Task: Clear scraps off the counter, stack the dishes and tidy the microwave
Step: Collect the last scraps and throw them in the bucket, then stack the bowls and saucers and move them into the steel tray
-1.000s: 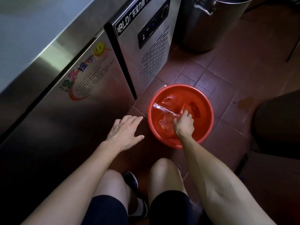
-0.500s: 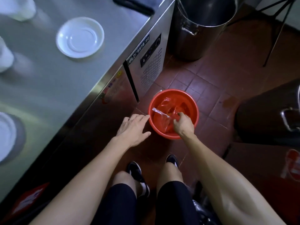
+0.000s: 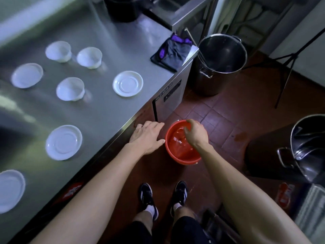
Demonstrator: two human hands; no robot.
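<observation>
Head view: I am upright now, looking down on the whole surface (image 3: 112,110); a second ago I was crouched low and saw mostly the cabinet front.
Right hand (image 3: 196,133): it has lifted out of the red bucket (image 3: 182,157) and hangs over its rim, fingers curled loosely, gripping nothing I can see.
Left hand (image 3: 146,136): spread flat, fingers released, at the surface's edge.
Scraps: clear plastic wrap (image 3: 177,140) lies in the bucket on the floor, out of my grip.
Dishes: white saucers (image 3: 127,83) and bowls (image 3: 70,88) sit apart on the surface, unstacked.
Meaning: the scrap drop looks done; I judge stacking comes next.
Microwave: not in view.
</observation>
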